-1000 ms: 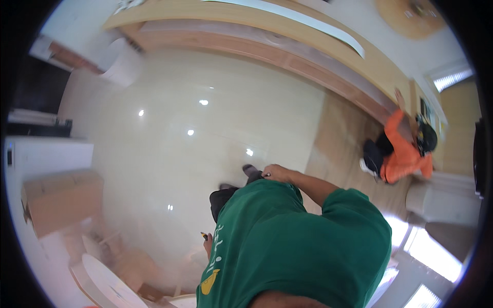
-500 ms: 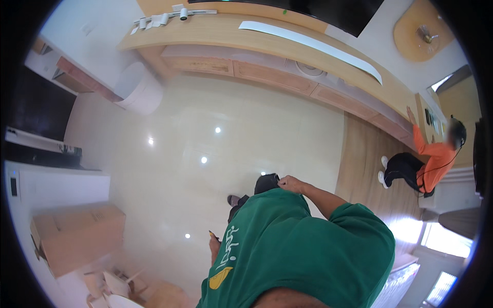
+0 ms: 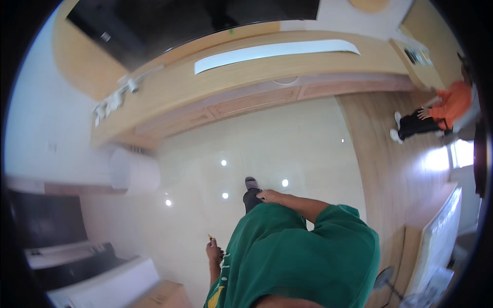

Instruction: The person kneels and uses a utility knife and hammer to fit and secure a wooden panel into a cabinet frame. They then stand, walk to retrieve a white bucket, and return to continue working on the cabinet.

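My left hand hangs low at my left side, closed round a small slim thing with a yellow tip; its kind is too small to make out. My right hand is in front of my green shirt, over my dark trouser leg. Its fingers are curled, and whatever they hold, if anything, is hidden. Ahead of me a long wooden counter carries a long white strip lying flat. Small white fittings lie at the counter's left end.
A large black screen is above the counter. At left stand a white cylinder and a cardboard box. Another person in orange is at the far right. Pale tiles meet wood flooring; a wrapped panel stands right.
My view has turned right and moved nearer the counter, and my feet have stepped. The left hand has swung slightly forward, still closed. The person in orange now has a hand lowered near the knees.
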